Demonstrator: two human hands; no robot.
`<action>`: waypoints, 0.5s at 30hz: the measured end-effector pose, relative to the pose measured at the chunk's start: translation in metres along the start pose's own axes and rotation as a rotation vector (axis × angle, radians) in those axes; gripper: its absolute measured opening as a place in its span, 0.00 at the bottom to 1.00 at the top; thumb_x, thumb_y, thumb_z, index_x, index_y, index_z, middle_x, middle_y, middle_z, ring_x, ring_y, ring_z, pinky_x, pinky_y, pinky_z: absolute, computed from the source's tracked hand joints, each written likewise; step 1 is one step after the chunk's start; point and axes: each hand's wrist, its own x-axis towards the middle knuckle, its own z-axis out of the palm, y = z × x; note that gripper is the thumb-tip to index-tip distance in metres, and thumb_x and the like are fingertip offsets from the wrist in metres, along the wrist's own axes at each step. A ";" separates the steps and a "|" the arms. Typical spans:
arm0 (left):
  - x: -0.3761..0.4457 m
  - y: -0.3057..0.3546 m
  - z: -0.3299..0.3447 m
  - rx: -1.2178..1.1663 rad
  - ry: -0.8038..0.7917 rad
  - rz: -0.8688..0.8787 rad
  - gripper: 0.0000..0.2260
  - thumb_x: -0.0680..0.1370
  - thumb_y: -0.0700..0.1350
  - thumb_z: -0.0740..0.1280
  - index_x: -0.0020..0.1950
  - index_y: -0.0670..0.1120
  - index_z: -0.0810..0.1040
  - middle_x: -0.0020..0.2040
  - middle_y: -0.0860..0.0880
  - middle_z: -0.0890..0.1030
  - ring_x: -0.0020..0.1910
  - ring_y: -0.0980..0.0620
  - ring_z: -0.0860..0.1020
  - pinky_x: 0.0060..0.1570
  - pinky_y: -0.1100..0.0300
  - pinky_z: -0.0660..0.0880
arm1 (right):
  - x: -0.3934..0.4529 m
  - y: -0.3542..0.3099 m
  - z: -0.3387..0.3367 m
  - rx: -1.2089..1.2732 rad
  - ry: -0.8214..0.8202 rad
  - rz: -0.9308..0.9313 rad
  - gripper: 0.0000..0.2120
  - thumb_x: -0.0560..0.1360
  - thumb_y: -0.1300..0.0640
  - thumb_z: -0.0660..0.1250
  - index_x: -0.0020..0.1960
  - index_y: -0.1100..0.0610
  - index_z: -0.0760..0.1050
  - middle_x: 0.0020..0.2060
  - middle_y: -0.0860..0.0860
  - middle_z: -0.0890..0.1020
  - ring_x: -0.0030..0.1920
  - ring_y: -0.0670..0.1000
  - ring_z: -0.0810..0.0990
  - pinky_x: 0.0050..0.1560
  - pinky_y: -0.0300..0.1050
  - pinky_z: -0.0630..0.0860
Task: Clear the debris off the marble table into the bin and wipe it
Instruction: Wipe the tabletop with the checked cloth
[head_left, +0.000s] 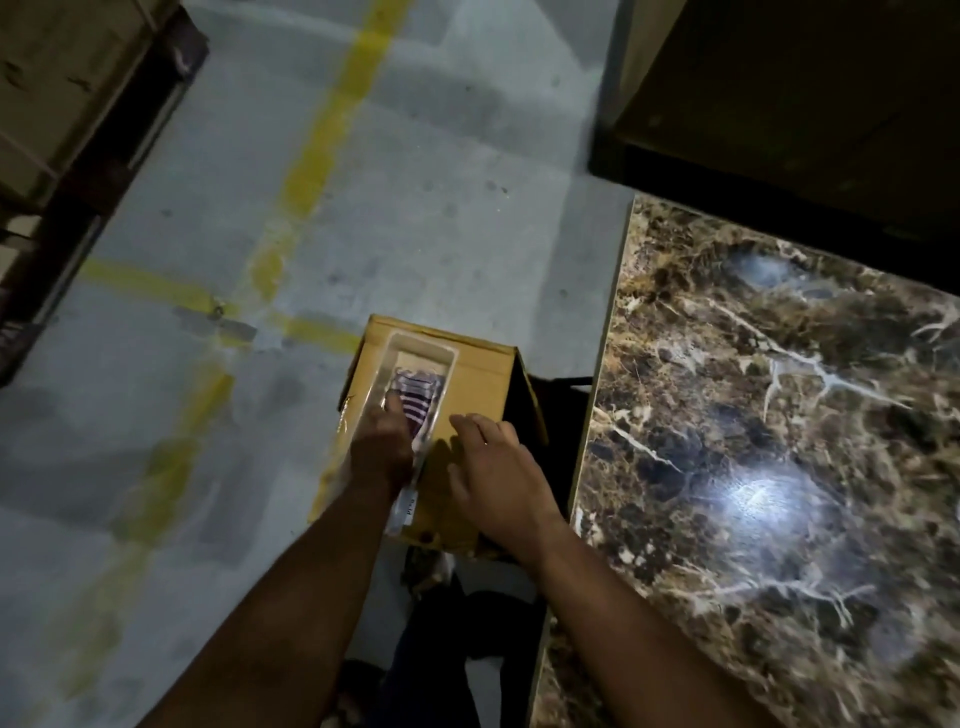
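Two bare hands reach down over a yellow cardboard box (467, 374) standing on the grey concrete floor (415, 208), just beside the edge of the brown marble table (769, 415). The left hand (382, 447) lies on a clear plastic tray (415, 384) holding something purple-striped, set on the box; whether its fingers curl round the tray I cannot tell. The right hand (498, 467) hovers relaxed, fingers loosely spread, over the box top beside the tray. Painted yellow lines (332, 119) cross the floor. Bright light glares off the marble.
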 end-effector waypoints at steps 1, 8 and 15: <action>-0.004 0.002 0.002 0.003 0.048 0.027 0.30 0.76 0.49 0.60 0.72 0.30 0.67 0.57 0.29 0.78 0.49 0.30 0.80 0.47 0.46 0.81 | -0.002 -0.001 -0.002 0.024 0.017 0.000 0.25 0.79 0.53 0.61 0.75 0.55 0.63 0.70 0.53 0.71 0.67 0.57 0.69 0.63 0.56 0.74; -0.024 0.030 -0.047 -0.092 0.079 -0.158 0.17 0.76 0.41 0.70 0.63 0.40 0.71 0.57 0.38 0.80 0.55 0.37 0.80 0.50 0.52 0.76 | -0.033 -0.002 -0.029 0.165 0.127 0.011 0.25 0.80 0.56 0.63 0.76 0.54 0.66 0.71 0.51 0.74 0.70 0.53 0.68 0.69 0.50 0.70; -0.104 0.084 -0.121 -0.580 0.192 -0.097 0.12 0.74 0.40 0.73 0.56 0.44 0.81 0.42 0.46 0.85 0.33 0.55 0.78 0.33 0.65 0.70 | -0.071 0.009 -0.070 0.323 0.138 0.060 0.23 0.80 0.55 0.65 0.74 0.53 0.69 0.68 0.53 0.77 0.67 0.53 0.75 0.65 0.43 0.70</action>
